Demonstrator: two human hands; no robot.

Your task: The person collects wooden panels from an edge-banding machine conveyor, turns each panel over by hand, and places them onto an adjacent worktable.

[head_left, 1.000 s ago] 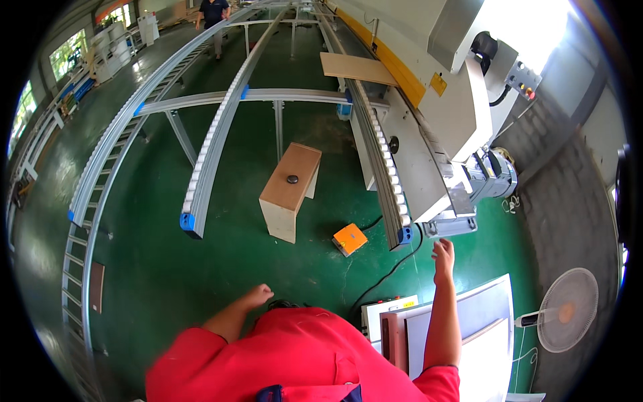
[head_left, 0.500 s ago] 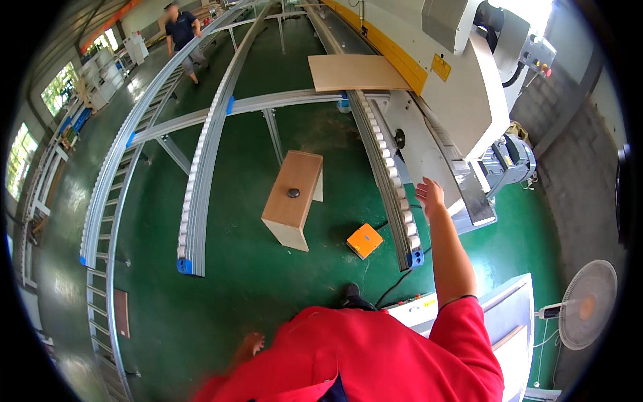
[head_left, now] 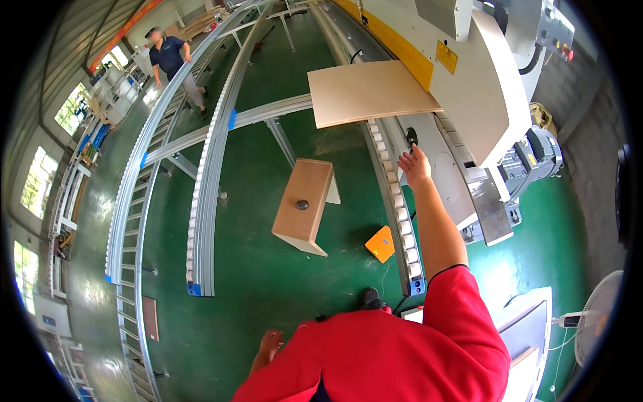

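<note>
My right hand (head_left: pixel 416 166) reaches forward at the right-hand roller rail (head_left: pixel 395 194), holding nothing, its fingers loosely stretched. Just beyond the fingertips is a small black knob (head_left: pixel 411 137) on the machine's side; whether they touch is unclear. Past it lies a flat light-brown board (head_left: pixel 368 90), resting across the rail and the machine's bed, apart from my hand. Low beside my body hangs my left hand (head_left: pixel 270 343), with its fingers loosely apart and nothing visible in it.
A wooden stool-like stand (head_left: pixel 305 201) with a dark round object (head_left: pixel 302 205) on top stands between the rails. An orange box (head_left: pixel 380 244) lies on the green floor. A white-and-yellow machine (head_left: pixel 469 87) borders the right, a fan (head_left: pixel 598 315) behind. Another person (head_left: pixel 167 57) is at the far left.
The board has come nearer along the rail, toward me. My right hand has reached farther forward. My view has shifted, and the other person appears nearer.
</note>
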